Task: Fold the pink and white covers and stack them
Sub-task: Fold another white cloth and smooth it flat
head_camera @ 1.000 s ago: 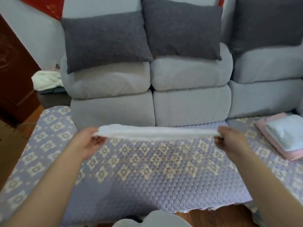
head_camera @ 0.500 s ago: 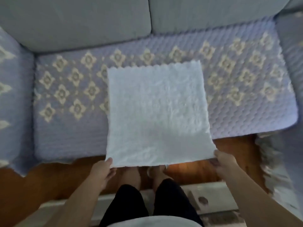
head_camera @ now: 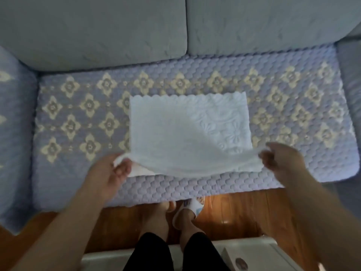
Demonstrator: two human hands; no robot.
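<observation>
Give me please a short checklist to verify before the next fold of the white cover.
1. Left hand holds near left corner: ok.
2. Right hand holds near right corner: ok.
3. Far edge of the white cover lies flat on the sofa mat: ok.
4. Near edge level between the hands: not ok, it sags.
5. Corners aligned with the far corners: cannot tell.

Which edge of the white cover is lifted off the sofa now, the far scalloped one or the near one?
The near edge of the white cover is lifted: the left hand and right hand pinch its two near corners. The far scalloped edge lies flat on the purple quilted mat.
</observation>
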